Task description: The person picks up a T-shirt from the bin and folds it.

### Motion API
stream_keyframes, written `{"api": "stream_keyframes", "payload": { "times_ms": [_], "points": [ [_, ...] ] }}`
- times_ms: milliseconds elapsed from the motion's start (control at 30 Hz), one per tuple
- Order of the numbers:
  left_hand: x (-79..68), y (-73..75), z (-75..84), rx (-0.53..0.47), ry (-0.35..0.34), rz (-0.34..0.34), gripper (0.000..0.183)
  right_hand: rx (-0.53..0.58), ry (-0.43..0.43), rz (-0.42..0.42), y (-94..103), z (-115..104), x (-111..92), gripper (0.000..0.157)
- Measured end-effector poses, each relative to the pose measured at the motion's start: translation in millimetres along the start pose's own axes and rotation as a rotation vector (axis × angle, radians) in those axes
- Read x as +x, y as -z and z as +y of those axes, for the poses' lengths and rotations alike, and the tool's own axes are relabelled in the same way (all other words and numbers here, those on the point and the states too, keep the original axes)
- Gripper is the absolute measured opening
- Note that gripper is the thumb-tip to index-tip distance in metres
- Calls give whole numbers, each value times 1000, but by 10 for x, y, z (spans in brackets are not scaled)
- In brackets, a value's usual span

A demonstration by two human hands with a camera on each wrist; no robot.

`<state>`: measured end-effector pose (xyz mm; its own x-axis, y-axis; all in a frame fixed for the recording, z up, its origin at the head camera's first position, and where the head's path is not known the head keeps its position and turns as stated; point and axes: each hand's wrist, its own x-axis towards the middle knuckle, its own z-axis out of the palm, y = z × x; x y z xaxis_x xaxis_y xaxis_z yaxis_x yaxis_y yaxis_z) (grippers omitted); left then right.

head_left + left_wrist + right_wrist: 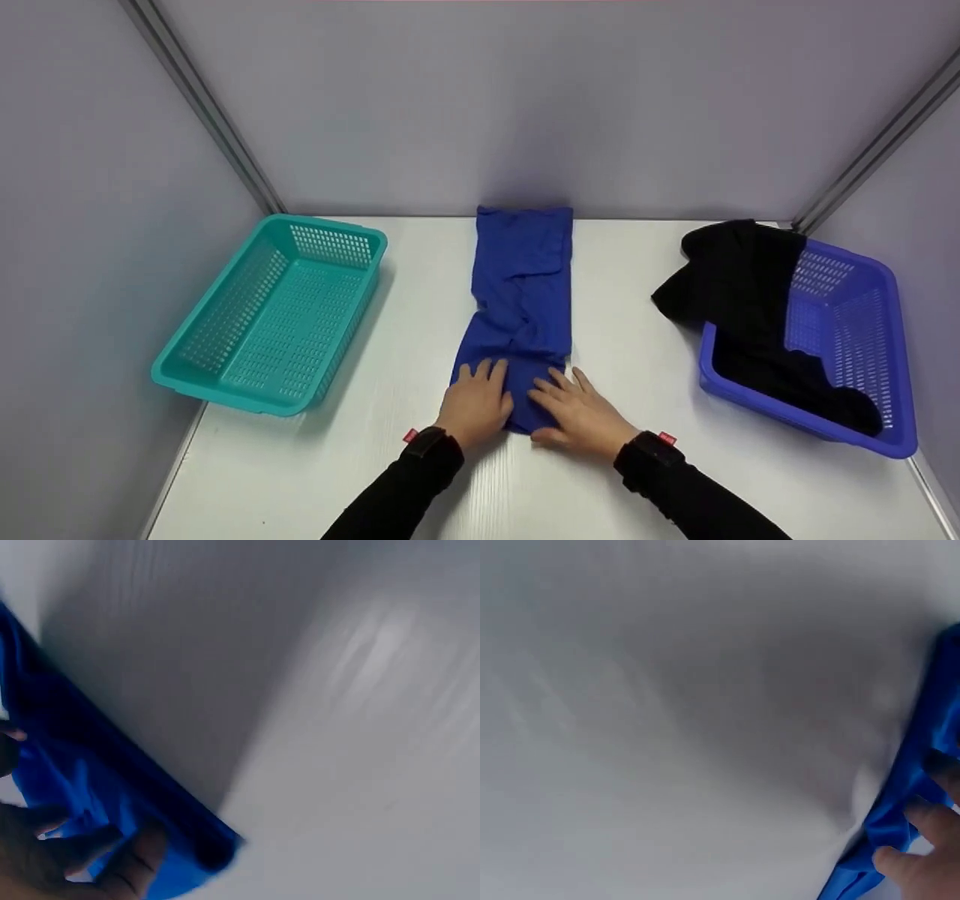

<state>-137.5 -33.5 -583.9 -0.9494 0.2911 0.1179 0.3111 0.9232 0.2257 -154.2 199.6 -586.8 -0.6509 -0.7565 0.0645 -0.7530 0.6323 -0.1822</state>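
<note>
A blue piece of clothing [523,262], folded into a long narrow strip, lies on the white table from the back wall toward the person. Wrinkles gather at its middle, and its near end is folded over. On the near end's left part rests the left hand [474,405], fingers extended over the fabric. The right hand [581,412] touches the same end at its right side, fingers spread and thumb near the front edge. Both wrist views show the blue fabric's folded edge [142,765] beside the fingers.
At the left stands a teal basket [341,360] with nothing in it. A purple-blue basket [896,337] at the right holds a black garment [739,285] that hangs over its left rim onto the table. Grey-white panels [420,112] enclose the table's back and sides.
</note>
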Motion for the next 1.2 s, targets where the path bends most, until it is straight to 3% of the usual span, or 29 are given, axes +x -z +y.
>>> {"api": "stream_keyframes", "payload": {
  "times_ms": [67, 133, 233, 333, 433, 533, 700, 867, 1000, 1067, 1200],
  "points": [
    [-59, 42, -95, -83, -52, -23, 50, 37, -11, -57, -28, 12, -48, 68],
    [-132, 70, -205, -115, -124, -70, 48, 46, -13, -70, -47, 38, -94, 60],
    [-255, 76, -368, -93, -228, -137, 46, 7, 28, -9, -63, 87, -160, 42],
    [-361, 51, -492, -23, -311, -156, 46, -71, 99, 55, -73, 134, -233, 33],
    [-414, 22, -570, 35, -404, -101, 43, -131, 152, 102, -78, 164, -283, 27],
    [-418, 0, -607, 74, -505, 0, 40, -135, 164, 153, -74, 175, -305, 20],
    [-409, -45, -627, 117, -622, 128, 31, 29, 92, 265, -58, 167, -324, 25],
    [-413, -65, -637, 149, -646, 145, 30, 269, -28, 311, 5, 180, -350, 30],
    [-374, 0, -613, 158, -609, 235, 18, 404, -78, 328, 67, 202, -383, 32],
    [-346, 61, -593, 65, -563, 289, 21, 464, -83, 332, 106, 212, -404, 33],
    [-332, 215, -542, -304, -468, 339, 33, 578, -81, 342, 233, 239, -447, 32]
  ]
}}
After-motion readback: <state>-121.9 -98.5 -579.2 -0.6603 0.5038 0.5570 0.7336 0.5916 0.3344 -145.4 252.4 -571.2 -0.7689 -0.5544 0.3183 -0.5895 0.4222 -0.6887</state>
